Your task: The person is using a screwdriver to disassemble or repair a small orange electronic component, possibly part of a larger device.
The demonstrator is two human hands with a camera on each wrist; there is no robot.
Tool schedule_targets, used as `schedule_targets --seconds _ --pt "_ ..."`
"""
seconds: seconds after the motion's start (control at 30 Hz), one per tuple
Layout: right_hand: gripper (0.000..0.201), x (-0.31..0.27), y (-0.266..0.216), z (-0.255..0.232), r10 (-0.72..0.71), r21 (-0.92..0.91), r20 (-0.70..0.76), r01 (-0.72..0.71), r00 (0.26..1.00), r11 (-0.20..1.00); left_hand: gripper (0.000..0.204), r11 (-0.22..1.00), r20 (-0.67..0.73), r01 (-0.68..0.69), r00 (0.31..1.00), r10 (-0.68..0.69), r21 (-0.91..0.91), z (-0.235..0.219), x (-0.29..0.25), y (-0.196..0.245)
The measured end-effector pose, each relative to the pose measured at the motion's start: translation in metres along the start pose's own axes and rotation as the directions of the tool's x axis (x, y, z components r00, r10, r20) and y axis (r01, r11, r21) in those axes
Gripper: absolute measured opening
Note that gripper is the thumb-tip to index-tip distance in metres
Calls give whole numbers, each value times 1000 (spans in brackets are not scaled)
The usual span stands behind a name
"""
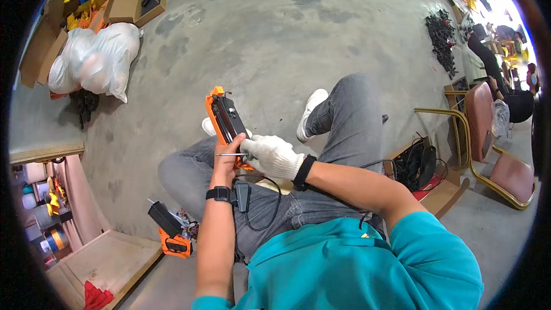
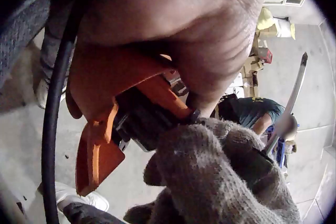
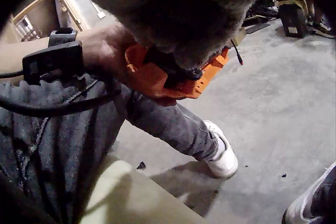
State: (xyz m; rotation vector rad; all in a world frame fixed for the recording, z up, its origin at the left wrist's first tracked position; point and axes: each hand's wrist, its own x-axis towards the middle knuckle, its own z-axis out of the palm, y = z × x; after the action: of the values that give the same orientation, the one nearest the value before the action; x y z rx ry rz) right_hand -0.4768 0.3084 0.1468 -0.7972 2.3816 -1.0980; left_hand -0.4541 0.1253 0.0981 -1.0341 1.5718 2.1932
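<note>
Over the lap, my bare left hand (image 1: 225, 158) grips the lower end of a long orange-and-black plastic housing (image 1: 228, 117). A thin black wire end sticks out at its far end. My right hand (image 1: 272, 155), in a white knit glove, has its fingertips right at the housing's near end. It also holds a screwdriver (image 2: 289, 98), the dark handle tucked in the glove and the metal shaft pointing away from the housing. In the right wrist view the glove hides much of the orange housing (image 3: 149, 79).
Another orange-and-black unit (image 1: 175, 244) stands on the floor at left, near a wooden board (image 1: 109, 264). White plastic bags (image 1: 97, 60) and cardboard boxes lie far left. At right are a pink chair (image 1: 479, 117) and a carton (image 1: 447, 195) with black cables. A cable hangs by my left wrist.
</note>
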Motion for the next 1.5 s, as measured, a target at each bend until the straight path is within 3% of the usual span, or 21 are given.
schedule_targets --seconds 0.1,0.13,0.23,0.3,0.33,0.37,0.43,0.47,0.57,0.63,0.7,0.77,0.83,0.87,0.9,1.0,1.17,1.3,1.37,1.43,1.5 --pt "27 -1 -1 -2 -46 46 9 45 999 998 29 992 -43 77 996 -73 103 -2 2 1" --pt "28 -1 0 0 -30 45 9 30 999 999 28 1000 3 9 1000 -9 20 0 2 -4" --pt "31 6 8 6 -80 70 20 78 997 994 26 988 -73 -13 997 24 155 6 -4 -2" --pt "31 9 6 -4 -14 93 114 4 993 996 24 984 -40 23 999 -17 175 7 -7 1" --pt "32 10 7 -10 -60 114 92 49 994 992 21 991 -84 71 995 -61 112 15 -14 5" --pt "33 10 9 -12 -62 190 84 45 995 981 21 978 -70 50 997 -36 204 14 -10 4" --pt "33 10 10 -12 -30 249 89 7 996 968 19 981 -34 -33 999 40 194 10 -2 -8" --pt "35 11 14 -9 -4 170 118 -16 993 985 20 978 -28 -47 998 54 203 7 1 -12" --pt "38 9 15 -11 -11 221 111 -13 994 975 21 980 -3 -13 1000 14 197 9 -1 -6" --pt "39 11 12 -14 30 239 118 -57 993 969 24 972 8 -46 999 46 230 11 -5 -2" --pt "38 15 16 -16 205 382 183 -262 962 887 24 917 -39 -58 996 80 394 18 -14 7" --pt "43 22 18 -29 301 421 325 -422 896 803 25 933 -62 30 998 -8 360 25 -21 21" --pt "44 23 36 -28 364 462 315 -476 877 748 27 921 -4 -55 998 61 387 19 -14 14" --pt "39 23 43 -28 390 417 286 -480 875 772 28 962 -35 -28 999 38 270 21 -18 14" --pt "39 24 52 -28 393 416 292 -486 872 769 29 960 -75 15 997 6 280 22 -20 19" --pt "31 27 75 -23 467 311 267 -534 843 786 23 988 -107 -73 990 88 138 14 -7 5" --pt "32 27 88 -26 525 374 195 -558 829 741 24 988 -116 -74 989 91 137 7 -4 0" --pt "35 25 59 -62 584 386 148 -590 798 709 27 975 -78 -34 996 53 219 7 -5 3" --pt "34 28 68 -63 588 643 68 -486 806 592 27 972 -80 -43 995 63 231 6 -5 3" --pt "31 29 64 -73 596 674 112 -502 795 543 27 979 -54 -14 998 25 202 6 -6 5" --pt "30 27 64 -75 544 726 67 -415 836 548 29 985 -40 5 999 1 171 8 -8 9"
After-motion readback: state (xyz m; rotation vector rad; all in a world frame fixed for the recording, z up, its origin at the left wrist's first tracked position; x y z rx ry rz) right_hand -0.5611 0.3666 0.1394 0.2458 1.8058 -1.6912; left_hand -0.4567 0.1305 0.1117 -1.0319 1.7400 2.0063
